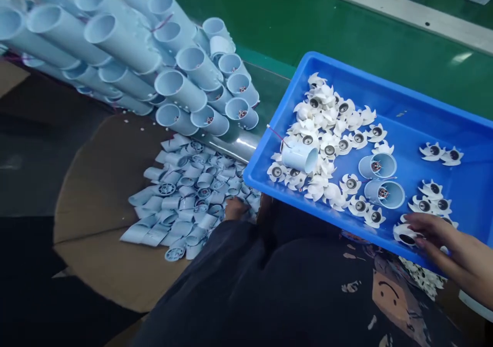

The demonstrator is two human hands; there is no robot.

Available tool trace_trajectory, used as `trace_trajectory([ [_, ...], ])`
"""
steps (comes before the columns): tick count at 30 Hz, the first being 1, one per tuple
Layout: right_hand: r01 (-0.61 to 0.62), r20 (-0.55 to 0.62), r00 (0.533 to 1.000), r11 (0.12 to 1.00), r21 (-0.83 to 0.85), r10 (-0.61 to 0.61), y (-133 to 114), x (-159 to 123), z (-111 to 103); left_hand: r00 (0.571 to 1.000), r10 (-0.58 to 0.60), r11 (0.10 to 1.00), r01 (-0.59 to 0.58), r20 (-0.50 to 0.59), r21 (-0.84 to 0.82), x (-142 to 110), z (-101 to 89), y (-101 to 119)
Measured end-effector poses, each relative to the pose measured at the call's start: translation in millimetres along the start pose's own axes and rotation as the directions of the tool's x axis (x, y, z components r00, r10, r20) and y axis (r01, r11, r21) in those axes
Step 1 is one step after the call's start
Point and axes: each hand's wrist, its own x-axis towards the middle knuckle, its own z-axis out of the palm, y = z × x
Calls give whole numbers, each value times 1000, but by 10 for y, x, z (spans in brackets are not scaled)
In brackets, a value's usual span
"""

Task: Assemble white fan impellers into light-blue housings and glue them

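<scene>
My right hand (447,242) is at the near right side of the blue tray (335,70), its thumb and fingers closed on the edge of a white fan impeller (405,235) with a dark hub. My left hand (235,208) reaches down among light-blue cylindrical fan housings (181,203) heaped in a cardboard box; its fingers are hidden there. In the tray lie many loose white impellers (327,111). One housing with a thin wire (299,156) lies on them, and two housings with motors inside (384,193) are beside them.
Light-blue housings (123,39) are stacked in rows at the upper left, on the bench. The open cardboard box (92,208) stands below it. A green surface (262,13) with a pale strip (385,8) runs behind the tray. More white pieces (423,280) show below the tray.
</scene>
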Motion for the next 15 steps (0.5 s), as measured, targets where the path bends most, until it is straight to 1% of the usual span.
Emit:
trace_trajectory([
  [1, -2, -3, 1000, 1000, 12, 2, 16, -21, -2, 995, -94, 996, 93, -37, -13, 12, -18, 1],
  [2, 20, -2, 1000, 1000, 12, -20, 27, -30, -8, 984, -157, 987, 155, -83, -39, 18, -43, 12],
  [3, 67, 8, 998, 998, 3, -67, 29, -27, -17, 970, -203, 978, 195, -136, -74, 16, -77, 28],
  [4, 131, 16, 991, 991, -12, -131, 18, -14, -32, 954, -231, 970, 212, -190, -116, 4, -121, 48],
  [6, 230, 30, 973, 972, -46, -229, -41, 35, -75, 924, -241, 961, 184, -296, -207, -56, -240, 92],
  [8, 265, 47, 964, 962, -59, -262, -127, 99, -127, 902, -197, 954, 85, -384, -289, -157, -402, 138],
  [10, 251, 65, 967, 966, -59, -247, -192, 157, -168, 875, -118, 936, -60, -470, -346, -292, -602, 190],
  [11, 250, 78, 966, 967, -60, -245, -206, 180, -181, 852, -76, 922, -137, -517, -362, -369, -710, 220],
  [12, 257, 93, 964, 965, -61, -251, -208, 198, -189, 821, -31, 904, -220, -570, -367, -453, -819, 255],
  [13, 269, 110, 959, 961, -65, -261, -200, 210, -194, 778, 19, 879, -312, -628, -359, -542, -924, 297],
  [14, 287, 125, 953, 956, -69, -277, -185, 217, -196, 724, 71, 850, -405, -686, -339, -639, -1020, 347],
  [15, 308, 137, 945, 949, -69, -297, -170, 218, -198, 642, 120, 807, -508, -757, -302, -743, -1103, 409],
])
